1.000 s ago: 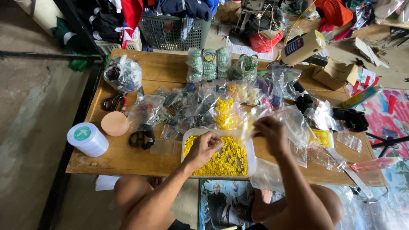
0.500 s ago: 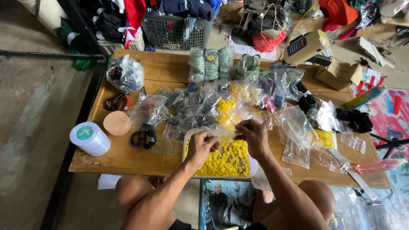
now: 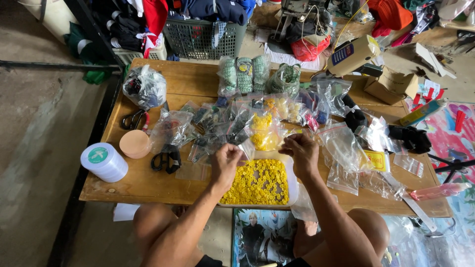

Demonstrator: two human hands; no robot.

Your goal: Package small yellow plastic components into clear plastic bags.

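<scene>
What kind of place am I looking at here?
Probably a small home sewing or garment-trim workshop: a low wooden table strewn with small plastic bags, a tray of yellow buttons under both hands, and a basket of clothes behind.

A cluttered home sewing workshop: a low wooden table point(image 3: 163, 185) strewn with bagged buttons point(image 3: 262, 129), scissors point(image 3: 166, 160), a sewing machine point(image 3: 302, 15) and piled clothes point(image 3: 213, 10).

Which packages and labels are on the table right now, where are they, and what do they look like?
White round tub, left edge: teal circular label on its lid.
Yellow flat packet, right of the right hand: rectangular.
Clear zip bags, mid-table: small, transparent.
Bagged green rolls, far side: cylinders in clear wrap.
Tray of yellow buttons, under the left hand.
</scene>
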